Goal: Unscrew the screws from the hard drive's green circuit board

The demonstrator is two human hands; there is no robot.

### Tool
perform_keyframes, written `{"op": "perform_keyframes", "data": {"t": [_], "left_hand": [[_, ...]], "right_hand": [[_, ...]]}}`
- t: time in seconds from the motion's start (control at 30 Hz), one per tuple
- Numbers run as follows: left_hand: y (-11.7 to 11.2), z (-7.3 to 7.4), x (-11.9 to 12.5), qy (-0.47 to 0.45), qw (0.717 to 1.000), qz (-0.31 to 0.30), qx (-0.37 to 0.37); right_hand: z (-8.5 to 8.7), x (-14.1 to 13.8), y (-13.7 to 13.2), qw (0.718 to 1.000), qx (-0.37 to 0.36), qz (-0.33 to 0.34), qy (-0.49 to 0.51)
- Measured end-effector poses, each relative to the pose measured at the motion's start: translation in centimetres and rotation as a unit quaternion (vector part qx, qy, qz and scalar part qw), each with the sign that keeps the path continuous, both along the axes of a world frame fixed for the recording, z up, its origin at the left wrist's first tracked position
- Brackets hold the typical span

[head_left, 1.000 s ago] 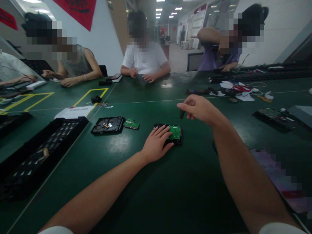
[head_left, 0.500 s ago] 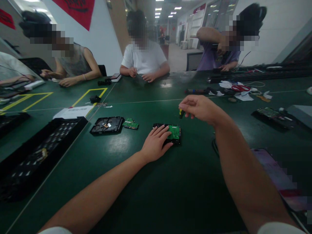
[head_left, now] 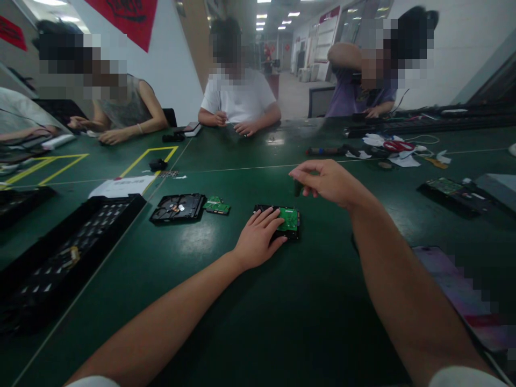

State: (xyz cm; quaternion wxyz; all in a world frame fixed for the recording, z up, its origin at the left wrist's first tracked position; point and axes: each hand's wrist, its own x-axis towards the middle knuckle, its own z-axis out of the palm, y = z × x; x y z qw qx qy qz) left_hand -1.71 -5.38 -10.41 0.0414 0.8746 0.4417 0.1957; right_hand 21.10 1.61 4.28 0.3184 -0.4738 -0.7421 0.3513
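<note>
My left hand [head_left: 258,242] lies flat with its fingers spread over a hard drive [head_left: 293,235], its thumb along the near edge. The drive rests circuit board up, and its green board shows to the right of my fingers. Above the drive's far right corner, my right hand [head_left: 322,180] pinches the handle of a small screwdriver [head_left: 297,188], which points down. Its thin shaft is hard to see, so I cannot tell whether the tip touches the drive. Left of the drive are a loose green circuit board [head_left: 216,205] and another black hard drive [head_left: 177,208].
A long black tray [head_left: 121,207] with small metal parts stands at the left, beside a white paper [head_left: 121,186]. On the right are another drive [head_left: 451,193] and a phone [head_left: 451,285]. Cables and scraps [head_left: 399,148] lie farther back. Several people sit across the table.
My right hand has shifted slightly left, and the screwdriver handle has turned in its fingers, its yellow part now out of sight. My left hand stays on the hard drive.
</note>
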Motion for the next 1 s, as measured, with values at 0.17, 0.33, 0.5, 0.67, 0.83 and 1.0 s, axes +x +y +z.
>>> {"op": "perform_keyframes", "data": {"t": [0.17,0.33,0.5,0.67,0.83,1.0], "left_hand": [[0.0,-0.1,0.0,0.003,1.000,0.001,-0.004],[0.1,-0.2,-0.1,0.003,1.000,-0.001,0.000],[0.2,-0.4,-0.1,-0.002,1.000,-0.002,0.003],[0.2,-0.5,-0.1,0.001,1.000,-0.001,0.004],[0.1,-0.4,-0.1,0.004,1.000,0.000,0.004],[0.0,-0.1,-0.1,0.006,1.000,0.000,0.005]], "right_hand": [[-0.4,-0.2,0.4,0.998,-0.019,-0.039,0.045],[-1.1,0.1,1.2,0.999,0.025,-0.029,0.018],[-1.5,0.8,1.6,0.996,0.083,-0.005,-0.030],[-0.6,0.6,0.8,0.996,0.068,-0.058,-0.026],[0.1,0.4,0.2,0.995,0.054,-0.080,-0.034],[-0.5,0.6,0.6,0.993,0.084,-0.069,-0.049]]}}
